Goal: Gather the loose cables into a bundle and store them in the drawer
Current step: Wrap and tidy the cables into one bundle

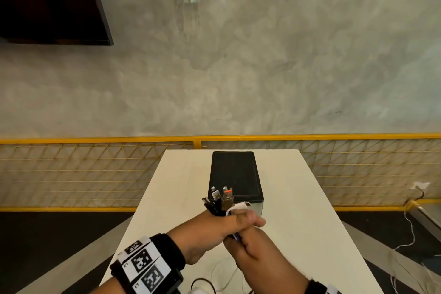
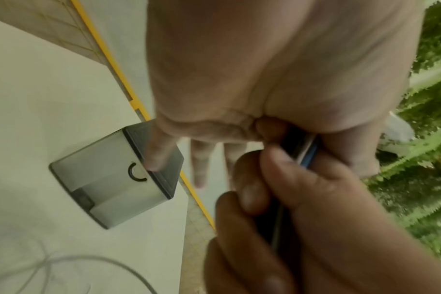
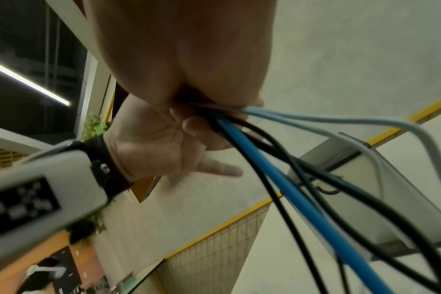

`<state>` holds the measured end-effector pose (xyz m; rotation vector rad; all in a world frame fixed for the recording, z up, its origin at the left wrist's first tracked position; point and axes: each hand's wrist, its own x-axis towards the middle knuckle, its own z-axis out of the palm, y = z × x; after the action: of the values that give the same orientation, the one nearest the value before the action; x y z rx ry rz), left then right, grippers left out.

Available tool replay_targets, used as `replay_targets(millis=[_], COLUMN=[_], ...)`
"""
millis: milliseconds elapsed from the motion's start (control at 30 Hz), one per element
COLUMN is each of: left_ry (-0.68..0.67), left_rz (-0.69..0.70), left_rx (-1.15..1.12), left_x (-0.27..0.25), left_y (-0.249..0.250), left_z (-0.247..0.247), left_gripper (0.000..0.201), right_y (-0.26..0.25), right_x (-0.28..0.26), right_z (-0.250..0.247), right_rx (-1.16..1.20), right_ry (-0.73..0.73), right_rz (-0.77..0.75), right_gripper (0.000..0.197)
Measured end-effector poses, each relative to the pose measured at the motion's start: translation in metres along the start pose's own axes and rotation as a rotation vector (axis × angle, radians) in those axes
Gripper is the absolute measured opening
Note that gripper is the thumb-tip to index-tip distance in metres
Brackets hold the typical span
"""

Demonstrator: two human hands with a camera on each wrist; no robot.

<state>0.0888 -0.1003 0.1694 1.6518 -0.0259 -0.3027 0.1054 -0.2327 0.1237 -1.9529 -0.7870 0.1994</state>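
Above the near end of the white table, the cables stand gathered as a bundle between both hands, plug ends fanned upward and away from the person, toward the drawer box just beyond. The bundle's long axis runs roughly upright, tilted forward; below the grip the blue, black and pale strands splay and trail toward the tabletop. The left hand pinches the bundle just under the plugs between thumb and forefinger, its other fingers stretched out straight. The right hand is curled round the strands directly beneath, touching the left. The drawer box, with a hook-shaped pull on its translucent front, looks closed.

The likely trouble is the loose tails: ungathered, they could snag on the table edge or hang outside the drawer. With only a pinch at the top, a strand could also slip free when one hand lets go to open the drawer.
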Motion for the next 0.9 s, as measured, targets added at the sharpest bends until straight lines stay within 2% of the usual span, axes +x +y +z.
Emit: replay_targets(millis=[133, 267, 333, 400, 500, 667, 733, 767, 800, 900], left_ry=[0.120, 0.173, 0.209, 0.225, 0.197, 0.071, 0.109, 0.153, 0.202, 0.295], left_rz=[0.160, 0.223, 0.220, 0.199, 0.161, -0.015, -0.030, -0.009, 0.028, 0.077], left_rx=[-0.132, -0.651, -0.805, -0.834, -0.873, -0.818, -0.778, -0.794, -0.828, -0.871], left_x=[0.002, 0.008, 0.007, 0.004, 0.002, -0.013, -0.017, -0.017, -0.016, -0.010], left_y=[0.004, 0.018, 0.023, 0.027, 0.029, 0.032, 0.035, 0.036, 0.038, 0.040], left_z=[0.004, 0.000, -0.006, -0.008, -0.012, -0.013, -0.011, -0.011, -0.013, -0.019], left_gripper=[0.040, 0.041, 0.041, 0.041, 0.040, 0.045, 0.046, 0.047, 0.047, 0.048], right_y=[-0.010, -0.002, 0.007, 0.013, 0.022, 0.023, 0.021, 0.020, 0.022, 0.022], right_x=[-0.002, -0.011, -0.019, -0.024, -0.026, -0.021, -0.017, -0.016, -0.014, -0.017], right_z=[-0.008, -0.010, -0.007, -0.008, -0.013, -0.024, -0.025, -0.025, -0.025, -0.025], right_rx=[0.147, 0.253, 0.282, 0.295, 0.271, 0.033, -0.084, -0.100, -0.089, -0.036], right_ry=[-0.073, -0.134, -0.153, -0.170, -0.210, -0.262, -0.280, -0.263, -0.241, -0.213], right_rz=[-0.020, 0.075, 0.091, 0.115, 0.134, 0.048, 0.042, 0.047, 0.045, 0.049], right_gripper=[0.025, 0.004, 0.015, 0.027, 0.031, 0.017, 0.023, 0.019, 0.015, 0.022])
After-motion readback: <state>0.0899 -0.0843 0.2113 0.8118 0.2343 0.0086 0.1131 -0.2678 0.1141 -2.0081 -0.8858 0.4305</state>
